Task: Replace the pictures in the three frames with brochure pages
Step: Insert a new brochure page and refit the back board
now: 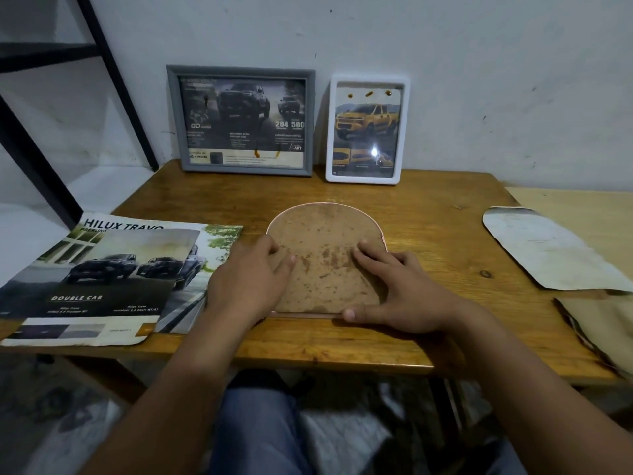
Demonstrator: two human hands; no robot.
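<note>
Under our hands: we are pressing on the arched frame (325, 255), which is lying face down on the wooden table (428, 217) with its brown, spotty back up.
Left hand (250, 279): we are laying it flat on the left edge of the frame back, fingers spread out and not wrapping around anything.
Right hand (394, 286): we are resting the fingers flat on the right side of the back, and the thumb is touching the bottom edge. It is not closing around anything either.
Just left of our left hand: the car brochure (102, 275) is lying open on the table, and its near edge is hanging a little over the front.
Past our fingers, by the wall: the grey frame (241, 120) and the white frame (367, 130) are standing up side by side. We are seeing truck pages inside both.
Well off to the right of our right hand: an old stained picture (544, 248) cut in an arch shape is lying flat, and a tan sheet (603, 323) is sitting nearer to us.
</note>
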